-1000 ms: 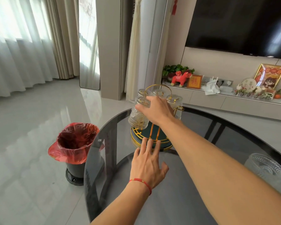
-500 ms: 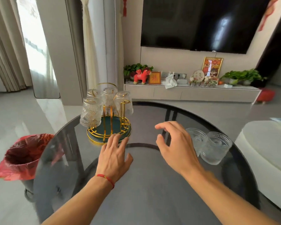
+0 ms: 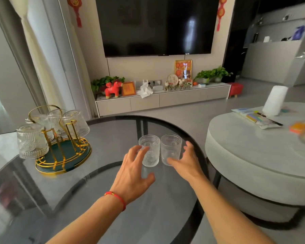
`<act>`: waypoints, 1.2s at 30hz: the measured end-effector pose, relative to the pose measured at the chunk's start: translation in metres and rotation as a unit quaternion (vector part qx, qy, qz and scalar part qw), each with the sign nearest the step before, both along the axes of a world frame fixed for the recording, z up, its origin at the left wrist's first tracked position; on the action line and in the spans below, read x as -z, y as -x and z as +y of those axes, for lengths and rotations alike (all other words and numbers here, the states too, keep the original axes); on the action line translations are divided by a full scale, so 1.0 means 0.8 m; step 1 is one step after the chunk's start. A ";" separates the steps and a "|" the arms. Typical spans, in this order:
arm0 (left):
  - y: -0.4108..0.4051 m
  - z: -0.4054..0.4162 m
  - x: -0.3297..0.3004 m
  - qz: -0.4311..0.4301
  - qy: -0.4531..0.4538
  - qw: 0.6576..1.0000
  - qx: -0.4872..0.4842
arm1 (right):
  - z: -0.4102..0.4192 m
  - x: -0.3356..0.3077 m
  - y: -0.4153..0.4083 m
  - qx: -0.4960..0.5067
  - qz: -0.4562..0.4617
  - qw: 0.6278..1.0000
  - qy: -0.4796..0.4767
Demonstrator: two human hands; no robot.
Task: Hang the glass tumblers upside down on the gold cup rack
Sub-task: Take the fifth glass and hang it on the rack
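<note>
two glass tumblers stand upright and side by side, touching or nearly so, on the dark glass bench (image 3: 99, 191), well to the right of the gold cup rack (image 3: 63, 155). the left tumbler (image 3: 149, 150) has the left hand (image 3: 133, 170) spread wide around it, fingers at its far-left wall and thumb low in front; whether skin touches glass i cannot tell. the right tumbler (image 3: 171, 149) has the right hand (image 3: 187, 162) cupped open beside it, thumb along its base and fingers at its right wall, not closed on it. on the rack, several tumblers already hang mouth-down.

the tumblers look rigid, fairly weighty for their size and brittle. the ribbed walls should give grip, so the mid-wall, thumb opposite fingers, seems the best hold. a knock between the two, or against the rack's metal prongs, could chip a rim.
</note>
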State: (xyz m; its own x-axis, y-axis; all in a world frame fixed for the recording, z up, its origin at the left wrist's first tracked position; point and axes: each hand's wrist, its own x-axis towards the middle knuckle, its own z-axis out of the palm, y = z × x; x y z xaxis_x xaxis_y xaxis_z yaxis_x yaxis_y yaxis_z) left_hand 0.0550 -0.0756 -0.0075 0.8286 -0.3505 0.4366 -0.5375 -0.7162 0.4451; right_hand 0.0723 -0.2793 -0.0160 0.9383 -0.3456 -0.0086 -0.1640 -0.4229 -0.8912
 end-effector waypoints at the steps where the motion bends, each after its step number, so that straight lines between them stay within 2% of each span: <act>1: -0.004 -0.009 -0.005 -0.006 -0.010 1.000 0.001 | 0.001 0.004 -0.006 -0.024 0.007 1.000 -0.016; 4: -0.014 -0.033 -0.019 -0.030 -0.031 0.999 -0.007 | 0.003 0.016 -0.024 -0.024 -0.005 1.000 -0.012; 12: -0.008 -0.055 -0.035 -0.040 -0.019 0.999 -0.002 | -0.010 0.022 -0.022 -0.002 -0.070 0.994 0.086; 14: -0.003 -0.052 -0.040 -0.036 -0.003 0.999 0.007 | -0.017 0.013 -0.015 0.020 -0.103 0.991 0.085; 16: 0.002 -0.048 -0.051 -0.027 0.038 0.999 0.018 | -0.026 -0.003 -0.006 0.027 -0.151 0.987 0.055; 18: 0.004 -0.047 -0.067 0.007 0.104 0.994 0.023 | -0.032 -0.023 0.009 -0.007 -0.199 0.979 0.029; 21: 0.009 -0.039 -0.093 0.133 0.209 0.968 0.033 | -0.019 -0.047 0.039 -0.123 -0.245 0.962 -0.003; 23: 0.015 -0.026 -0.099 0.188 0.271 0.943 0.033 | -0.001 -0.054 0.054 -0.188 -0.236 0.953 -0.012; 28: 0.027 0.039 -0.079 0.208 0.398 0.893 -0.031 | 0.058 -0.054 0.056 -0.262 -0.134 0.953 -0.066; 31: 0.026 0.085 -0.051 0.234 0.466 0.851 -0.063 | 0.103 -0.043 0.049 -0.308 -0.036 0.936 -0.169; 33: 0.025 0.111 -0.034 0.253 0.510 0.819 -0.069 | 0.128 -0.035 0.042 -0.311 -0.004 0.915 -0.256; 34: 0.021 0.123 -0.028 0.262 0.518 0.812 -0.066 | 0.138 -0.033 0.037 -0.301 0.000 0.909 -0.288; 36: 0.008 0.149 -0.023 0.264 0.487 0.830 -0.065 | 0.160 -0.032 0.024 -0.281 0.008 0.900 -0.333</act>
